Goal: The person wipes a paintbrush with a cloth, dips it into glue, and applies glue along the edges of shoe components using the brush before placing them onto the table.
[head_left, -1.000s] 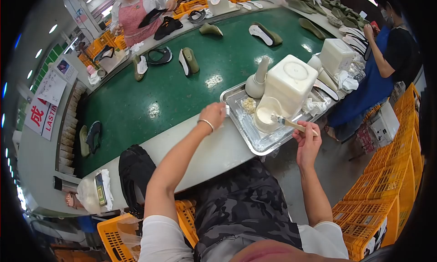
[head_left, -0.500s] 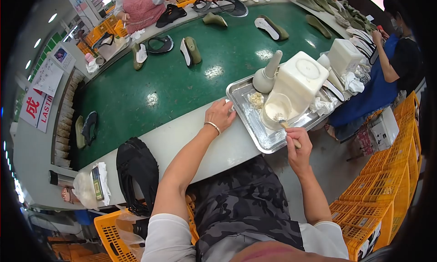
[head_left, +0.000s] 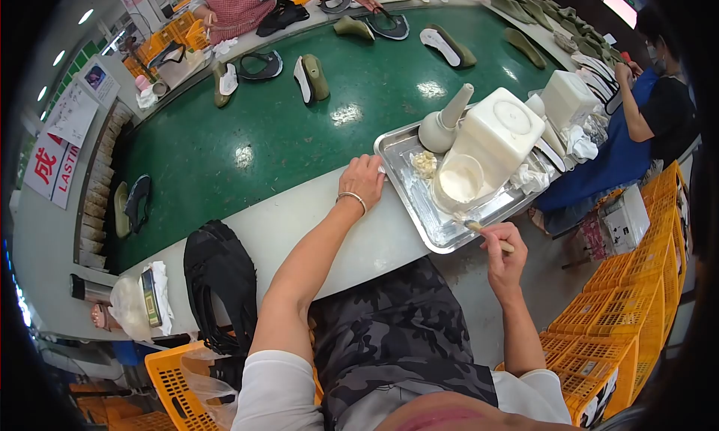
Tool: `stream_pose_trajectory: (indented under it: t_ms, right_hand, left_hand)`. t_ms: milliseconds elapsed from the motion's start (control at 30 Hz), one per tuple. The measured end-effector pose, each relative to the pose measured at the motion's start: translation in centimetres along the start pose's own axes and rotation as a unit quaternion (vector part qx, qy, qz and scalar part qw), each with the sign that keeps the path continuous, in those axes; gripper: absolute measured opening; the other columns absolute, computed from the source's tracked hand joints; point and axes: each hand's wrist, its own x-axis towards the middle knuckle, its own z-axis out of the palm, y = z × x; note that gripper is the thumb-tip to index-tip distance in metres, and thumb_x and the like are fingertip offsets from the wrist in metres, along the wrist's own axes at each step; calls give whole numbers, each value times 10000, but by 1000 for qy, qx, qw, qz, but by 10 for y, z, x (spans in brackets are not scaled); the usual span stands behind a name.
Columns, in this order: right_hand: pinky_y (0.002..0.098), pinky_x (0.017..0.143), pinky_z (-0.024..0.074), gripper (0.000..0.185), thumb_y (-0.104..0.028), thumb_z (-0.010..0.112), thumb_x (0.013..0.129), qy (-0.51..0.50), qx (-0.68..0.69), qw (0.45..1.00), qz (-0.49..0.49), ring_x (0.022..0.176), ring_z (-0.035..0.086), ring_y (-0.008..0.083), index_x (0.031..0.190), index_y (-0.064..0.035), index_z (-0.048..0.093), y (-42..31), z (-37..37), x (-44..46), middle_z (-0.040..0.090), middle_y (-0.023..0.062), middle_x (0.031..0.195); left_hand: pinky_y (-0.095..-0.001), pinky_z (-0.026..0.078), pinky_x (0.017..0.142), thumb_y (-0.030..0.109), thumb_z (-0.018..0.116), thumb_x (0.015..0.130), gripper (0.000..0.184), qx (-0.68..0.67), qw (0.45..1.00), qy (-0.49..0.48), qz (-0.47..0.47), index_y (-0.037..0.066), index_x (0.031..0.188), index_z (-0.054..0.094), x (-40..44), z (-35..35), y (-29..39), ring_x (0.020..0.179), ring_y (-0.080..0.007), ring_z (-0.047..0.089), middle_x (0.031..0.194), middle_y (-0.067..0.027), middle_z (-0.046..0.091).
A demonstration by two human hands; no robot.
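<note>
Head view, right hand [head_left: 505, 257]: gripping brush [head_left: 473, 226] by handle.
Tray [head_left: 430, 238]: sitting beneath its tip, likely catching drips.
Left hand [head_left: 362, 181]: resting alongside, grip unclear.

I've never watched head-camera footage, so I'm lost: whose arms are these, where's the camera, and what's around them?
There's no machine: these are a person's own bare arms, seen by one camera worn on the head, looking forward and down. The right hand holds a brush, its tip over a metal tray. The left hand is by the tray's left edge; what its fingertips hold, if anything, is unclear. In the tray stand a white container and a spouted bottle. A black shoe piece lies nearer; olive shoe parts lie on the green surface beyond.
</note>
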Motion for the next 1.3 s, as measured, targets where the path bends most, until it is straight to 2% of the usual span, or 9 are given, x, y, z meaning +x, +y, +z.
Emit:
stream_pose_trajectory:
  t_ms: [233, 367, 700, 867, 1033, 1067, 1133, 1167, 1300]
  right_hand:
    - [259, 655, 461, 41, 20, 566, 838, -22, 82, 995, 53, 721, 588, 143, 871, 18, 591, -2, 37, 26, 614, 82, 836]
    - [324, 683, 470, 101, -32, 627, 802, -78, -40, 994, -70, 774, 595, 285, 862, -2, 552, 11, 57, 43, 586, 124, 849]
    - [346, 619, 457, 95, -47, 623, 804, -140, -83, 985, -63, 699, 572, 290, 825, -16, 536, 12, 30, 28, 569, 118, 793]
    - [341, 587, 449, 107, -52, 622, 801, -123, -66, 990, 28, 649, 564, 298, 778, -9, 527, 9, 12, 23, 555, 125, 721]
    - [228, 541, 416, 104, -80, 603, 842, -72, 13, 990, 125, 584, 547, 82, 806, 12, 571, 19, 4, 19, 573, 27, 623]
    - [231, 536, 415, 138, -83, 580, 861, -14, 93, 978, 185, 572, 538, 92, 770, 20, 583, 21, 5, 18, 559, 26, 640]
    - [233, 536, 407, 259, -95, 534, 903, 8, 4, 999, 48, 581, 520, 93, 691, 38, 598, 37, -3, 21, 555, 49, 736]
    - [234, 545, 409, 259, -98, 548, 898, 59, 46, 991, 108, 592, 519, 95, 683, 37, 601, 35, 2, 21, 557, 43, 738]
    - [225, 553, 397, 138, -112, 576, 884, 36, 51, 989, 134, 610, 499, 79, 865, 22, 599, 42, 3, 13, 554, 26, 695]
  left_hand:
    - [-384, 462, 761, 162, 633, 756, 377, 17, 1000, -4, -21, 96, 1102, 498, 1, -2, 5, 923, -282, 504, 953, -110, 475]
    - [-386, 459, 762, 174, 627, 758, 388, 39, 999, -10, -23, 92, 1113, 496, 2, 0, 6, 928, -281, 501, 959, -114, 468]
    - [-385, 448, 776, 184, 622, 766, 398, 44, 999, -16, -25, 89, 1130, 493, 3, 0, 6, 914, -284, 500, 943, -118, 467]
    - [-383, 446, 773, 185, 627, 763, 406, 49, 999, -5, -20, 89, 1132, 491, 1, 1, 6, 905, -286, 498, 941, -119, 467]
    - [-381, 457, 754, 216, 632, 756, 399, 70, 997, -9, -14, 101, 1117, 507, 3, 4, 4, 899, -284, 500, 960, -119, 474]
    - [-383, 461, 753, 220, 634, 754, 401, 83, 996, -14, -21, 101, 1117, 512, 4, 6, 1, 903, -287, 502, 968, -121, 477]
    - [-387, 474, 749, 230, 645, 746, 411, 112, 994, -5, -16, 108, 1120, 527, 4, 12, -1, 916, -290, 509, 994, -123, 485]
    - [-388, 480, 744, 238, 649, 745, 411, 115, 993, -19, -21, 117, 1120, 529, 4, 11, 1, 928, -292, 511, 1002, -123, 488]
    - [-401, 481, 740, 262, 613, 786, 366, 102, 995, -13, -14, 143, 1117, 513, 4, 15, -2, 905, -297, 526, 972, -111, 499]
